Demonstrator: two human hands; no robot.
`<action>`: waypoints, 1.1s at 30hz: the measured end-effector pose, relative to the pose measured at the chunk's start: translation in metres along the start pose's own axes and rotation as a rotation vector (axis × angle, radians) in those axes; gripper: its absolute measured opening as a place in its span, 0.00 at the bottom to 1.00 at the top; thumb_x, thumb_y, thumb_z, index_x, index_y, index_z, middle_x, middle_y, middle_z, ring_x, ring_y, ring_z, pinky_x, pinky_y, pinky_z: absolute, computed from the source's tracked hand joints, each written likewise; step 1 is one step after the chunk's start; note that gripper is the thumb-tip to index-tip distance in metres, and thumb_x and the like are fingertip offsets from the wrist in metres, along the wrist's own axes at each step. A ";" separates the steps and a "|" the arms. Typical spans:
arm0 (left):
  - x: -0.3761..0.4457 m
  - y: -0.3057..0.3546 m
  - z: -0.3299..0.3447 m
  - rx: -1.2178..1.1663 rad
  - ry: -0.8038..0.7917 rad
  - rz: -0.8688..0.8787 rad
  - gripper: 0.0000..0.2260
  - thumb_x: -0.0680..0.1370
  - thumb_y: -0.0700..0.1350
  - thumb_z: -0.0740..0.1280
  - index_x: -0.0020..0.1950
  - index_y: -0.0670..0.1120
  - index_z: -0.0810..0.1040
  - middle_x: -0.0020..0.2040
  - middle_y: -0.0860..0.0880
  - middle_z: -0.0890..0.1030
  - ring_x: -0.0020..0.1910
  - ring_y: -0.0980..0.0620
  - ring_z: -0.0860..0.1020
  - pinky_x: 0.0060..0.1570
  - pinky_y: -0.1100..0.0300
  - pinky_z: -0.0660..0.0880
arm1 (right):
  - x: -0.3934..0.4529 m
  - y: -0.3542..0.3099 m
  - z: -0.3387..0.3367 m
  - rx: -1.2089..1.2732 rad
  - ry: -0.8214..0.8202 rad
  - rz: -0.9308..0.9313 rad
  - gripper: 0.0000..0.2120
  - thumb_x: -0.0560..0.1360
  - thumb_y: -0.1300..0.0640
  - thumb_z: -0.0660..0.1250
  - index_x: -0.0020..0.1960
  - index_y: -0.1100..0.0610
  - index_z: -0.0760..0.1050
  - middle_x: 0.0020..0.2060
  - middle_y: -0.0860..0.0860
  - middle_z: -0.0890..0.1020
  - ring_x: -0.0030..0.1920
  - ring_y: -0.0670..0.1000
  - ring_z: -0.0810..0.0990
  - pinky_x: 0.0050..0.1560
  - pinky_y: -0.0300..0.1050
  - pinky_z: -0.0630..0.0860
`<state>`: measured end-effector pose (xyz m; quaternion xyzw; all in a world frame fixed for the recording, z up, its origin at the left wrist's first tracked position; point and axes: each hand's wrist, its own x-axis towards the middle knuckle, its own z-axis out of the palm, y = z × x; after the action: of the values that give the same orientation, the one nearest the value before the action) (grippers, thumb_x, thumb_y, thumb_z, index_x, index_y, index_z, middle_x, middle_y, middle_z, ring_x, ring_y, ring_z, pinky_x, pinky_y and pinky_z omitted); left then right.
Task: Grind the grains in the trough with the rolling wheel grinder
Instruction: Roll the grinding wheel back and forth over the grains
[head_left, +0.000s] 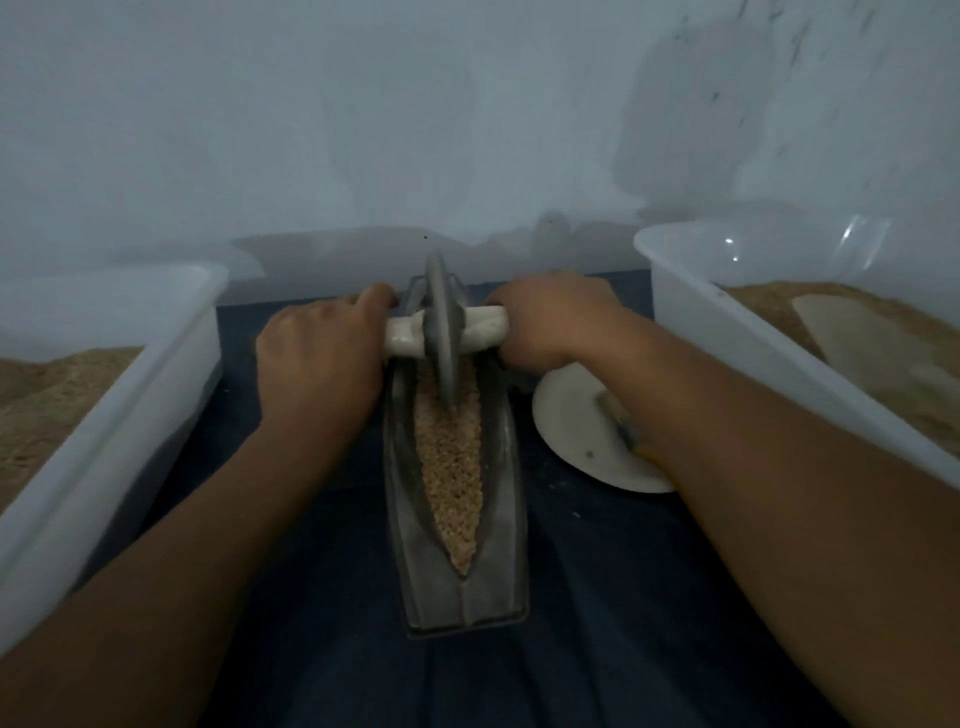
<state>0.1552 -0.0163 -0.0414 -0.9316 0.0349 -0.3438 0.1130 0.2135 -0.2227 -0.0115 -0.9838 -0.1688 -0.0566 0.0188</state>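
Trough: a dark metal boat-shaped trough (457, 582) lies lengthwise on the dark blue table (597, 623), centre of the scene
Grains: tan grains (451, 467) fill its groove from the wheel back to the near tip
Wheel: the grey wheel (442, 332) stands upright in the far half of the trough, rim down in the grains
Hands: left hand (319, 358) and right hand (556, 325) each wrap an end of the pale axle handle (402, 338)
Sides: white tubs left (104, 395) and right (737, 343) hold brownish meal; a white plate (576, 431) sits just right of the trough
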 end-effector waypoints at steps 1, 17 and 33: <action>-0.002 -0.001 0.000 -0.007 -0.002 -0.002 0.15 0.72 0.47 0.74 0.57 0.50 0.78 0.37 0.47 0.81 0.31 0.43 0.77 0.30 0.59 0.59 | -0.001 -0.001 0.001 -0.002 0.022 0.004 0.17 0.67 0.46 0.69 0.56 0.42 0.78 0.42 0.46 0.77 0.38 0.50 0.73 0.33 0.42 0.63; -0.044 0.003 -0.023 -0.090 0.061 -0.004 0.08 0.73 0.45 0.70 0.51 0.49 0.78 0.38 0.49 0.80 0.35 0.46 0.77 0.36 0.54 0.68 | -0.058 -0.015 0.021 -0.067 0.336 0.022 0.10 0.69 0.48 0.68 0.50 0.43 0.77 0.38 0.45 0.80 0.35 0.51 0.74 0.33 0.42 0.62; -0.064 0.004 -0.034 -0.134 0.142 0.002 0.06 0.73 0.44 0.69 0.49 0.50 0.77 0.38 0.51 0.79 0.37 0.48 0.77 0.43 0.54 0.69 | -0.095 -0.013 0.030 -0.086 0.471 -0.042 0.14 0.71 0.45 0.68 0.57 0.43 0.76 0.43 0.45 0.82 0.42 0.51 0.81 0.38 0.46 0.76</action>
<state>0.0843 -0.0173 -0.0583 -0.9103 0.0668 -0.4056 0.0481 0.1233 -0.2402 -0.0519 -0.9397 -0.1777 -0.2918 0.0146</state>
